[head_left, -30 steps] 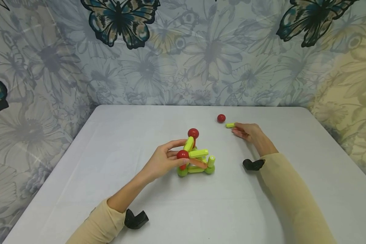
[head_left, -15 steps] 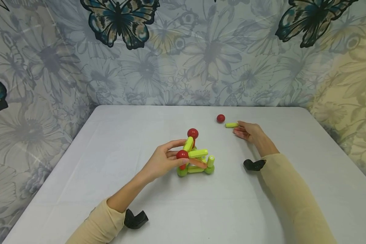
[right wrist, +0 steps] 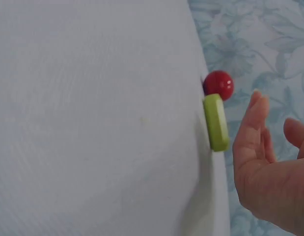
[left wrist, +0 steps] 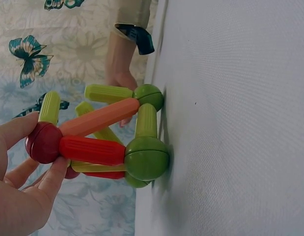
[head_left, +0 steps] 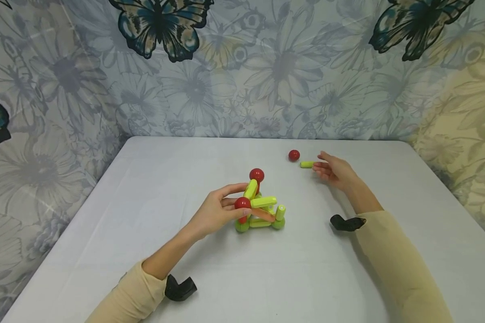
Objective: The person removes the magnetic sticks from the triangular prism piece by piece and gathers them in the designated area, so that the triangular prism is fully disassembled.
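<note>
left hand: fingers clamped on a glossy red ball
stick frame: that ball's on it; chunky plastic-looking lime, red, orange; green balls underneath, on white bench
right hand: fingers kinda apart, just beside a loose lime faceted stick
loose ball: shiny red, near that stick

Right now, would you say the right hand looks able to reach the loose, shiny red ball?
Probably yes: the right hand holds nothing and is nearby. The faceted yellow-green stick lies partly between hand and red ball, but the way over it looks free.
</note>
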Demonstrator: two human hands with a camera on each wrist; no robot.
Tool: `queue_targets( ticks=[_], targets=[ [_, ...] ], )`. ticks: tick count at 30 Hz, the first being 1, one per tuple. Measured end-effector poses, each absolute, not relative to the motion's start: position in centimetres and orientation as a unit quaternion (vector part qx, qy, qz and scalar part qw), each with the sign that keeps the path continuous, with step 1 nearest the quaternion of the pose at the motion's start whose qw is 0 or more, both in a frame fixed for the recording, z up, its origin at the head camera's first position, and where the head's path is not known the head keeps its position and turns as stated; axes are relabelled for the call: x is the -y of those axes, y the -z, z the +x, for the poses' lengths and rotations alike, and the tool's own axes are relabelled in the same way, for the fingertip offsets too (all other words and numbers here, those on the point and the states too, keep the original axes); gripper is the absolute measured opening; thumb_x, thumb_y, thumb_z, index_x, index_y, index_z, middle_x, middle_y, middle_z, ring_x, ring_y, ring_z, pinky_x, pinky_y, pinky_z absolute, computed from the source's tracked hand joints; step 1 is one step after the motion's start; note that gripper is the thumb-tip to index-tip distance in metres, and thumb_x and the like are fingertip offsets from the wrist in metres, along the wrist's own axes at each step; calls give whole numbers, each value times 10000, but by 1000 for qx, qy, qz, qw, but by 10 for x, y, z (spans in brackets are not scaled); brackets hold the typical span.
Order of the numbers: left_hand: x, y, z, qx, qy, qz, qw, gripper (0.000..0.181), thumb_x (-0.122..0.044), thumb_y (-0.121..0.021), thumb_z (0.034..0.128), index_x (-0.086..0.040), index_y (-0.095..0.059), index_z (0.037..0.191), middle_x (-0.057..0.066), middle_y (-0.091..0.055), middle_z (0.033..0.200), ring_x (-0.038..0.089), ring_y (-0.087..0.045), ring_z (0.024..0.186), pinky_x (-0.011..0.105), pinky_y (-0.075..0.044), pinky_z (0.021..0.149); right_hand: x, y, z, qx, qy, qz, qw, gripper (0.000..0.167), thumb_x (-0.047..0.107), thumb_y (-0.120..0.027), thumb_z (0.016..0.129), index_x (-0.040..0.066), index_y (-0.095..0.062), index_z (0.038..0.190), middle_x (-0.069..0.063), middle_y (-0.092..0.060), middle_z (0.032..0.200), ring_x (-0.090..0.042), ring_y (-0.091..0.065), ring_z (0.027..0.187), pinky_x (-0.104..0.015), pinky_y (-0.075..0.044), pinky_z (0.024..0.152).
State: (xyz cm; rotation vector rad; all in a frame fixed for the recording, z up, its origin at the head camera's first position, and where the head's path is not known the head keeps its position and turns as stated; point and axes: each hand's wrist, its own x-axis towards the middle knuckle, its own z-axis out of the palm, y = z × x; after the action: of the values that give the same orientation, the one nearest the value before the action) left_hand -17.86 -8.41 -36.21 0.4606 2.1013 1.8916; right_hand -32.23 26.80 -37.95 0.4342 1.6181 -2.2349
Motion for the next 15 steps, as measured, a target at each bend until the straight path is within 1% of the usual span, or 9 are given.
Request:
queue_targets(
  ticks=[3, 6, 11, 15],
  targets=[
    [84, 362, -179, -728, -653, 159, 136, 604, -41, -735, 835, -115, -496, 1385, 78, -470, 1384, 233, -598, 1106, 319, -521, 852, -265, 378, -318, -575, 789, 126, 174, 644, 318, -560, 964, 27, -272, 1462, -47, -644, 838, -132, -674, 720, -197, -543, 666],
    [84, 362, -179, -728, -653, 157, 135, 604, -37, -736, 833, -116, -499, 1383, 78, -471, 1383, 233, -598, 1105, 318, -520, 853, -259, 377, -314, -596, 776, 89, 184, 614, 328, -541, 972, -4, -299, 1428, -63, -630, 911, -141, -672, 764, -212, -544, 721],
    [84, 362, -179, -729, -653, 157, 135, 608, -37, -738, 831, -118, -498, 1384, 76, -467, 1387, 231, -598, 1104, 317, -519, 855, -249, 379, -306, -634, 743, 24, 212, 657, 352, -493, 994, -58, -243, 1443, -99, -583, 1052, -167, -651, 880, -238, -531, 801],
    [84, 362, -179, -729, -653, 158, 135, 605, -49, -737, 835, -119, -497, 1386, 80, -471, 1383, 231, -600, 1099, 316, -520, 855, -239, 381, -297, -644, 729, -14, 231, 670, 362, -497, 995, -83, -242, 1426, -103, -584, 1042, -195, -631, 926, -262, -524, 832]
  ],
)
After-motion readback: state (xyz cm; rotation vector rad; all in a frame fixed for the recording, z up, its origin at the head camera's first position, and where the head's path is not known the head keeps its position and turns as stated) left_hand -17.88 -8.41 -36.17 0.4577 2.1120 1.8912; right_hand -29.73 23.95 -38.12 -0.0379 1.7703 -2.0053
